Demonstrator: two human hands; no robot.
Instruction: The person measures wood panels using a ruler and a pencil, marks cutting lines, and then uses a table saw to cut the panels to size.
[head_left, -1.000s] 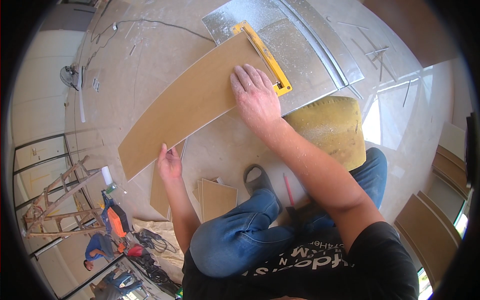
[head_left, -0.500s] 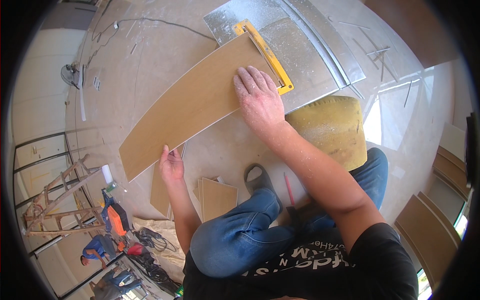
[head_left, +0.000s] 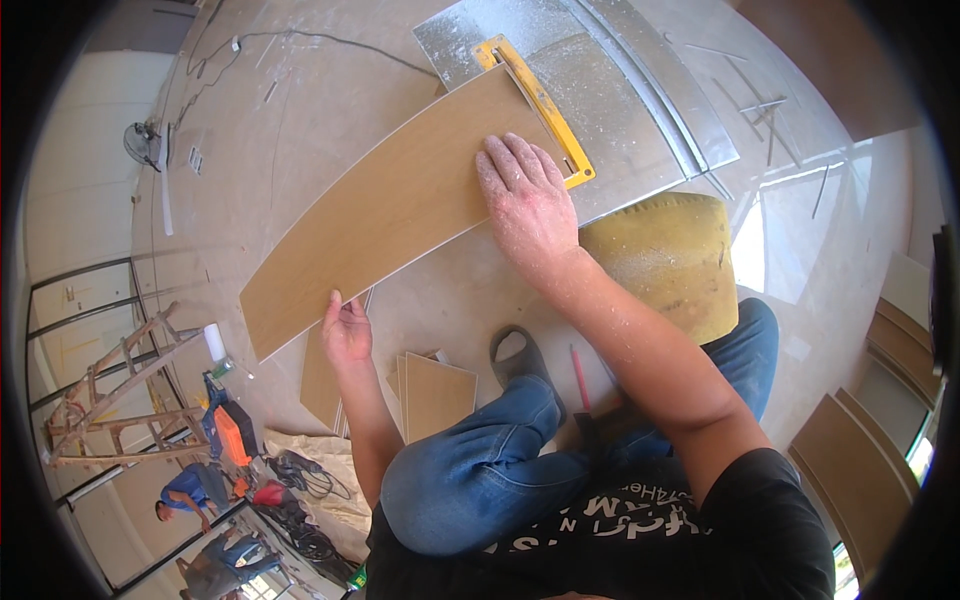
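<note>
A long wood-coloured panel (head_left: 370, 220) slants from the left toward the upper middle. Its far right end lies against a yellow metal guide bar (head_left: 545, 110) on a dusty grey metal-topped work surface (head_left: 640, 140). My right hand (head_left: 530, 200), coated with pale dust, rests flat on the panel near that bar, fingers extended. With the thumb and fingers, my left hand (head_left: 347, 328) grips the panel's near edge toward its left end; the fingertips below the panel are partly hidden.
Smaller cut panels (head_left: 437, 395) lie on the floor by my knee. A yellow padded piece (head_left: 665, 265) sits beside the work surface, with a red pencil-like stick (head_left: 579, 375) nearer me. Curved panels (head_left: 855, 475) stand at right. Wooden trestle (head_left: 130, 400) and people (head_left: 190, 495) are at left.
The view has shifted slightly, so the work surface and bar appear a little farther right. Both hands keep their places on the panel.
</note>
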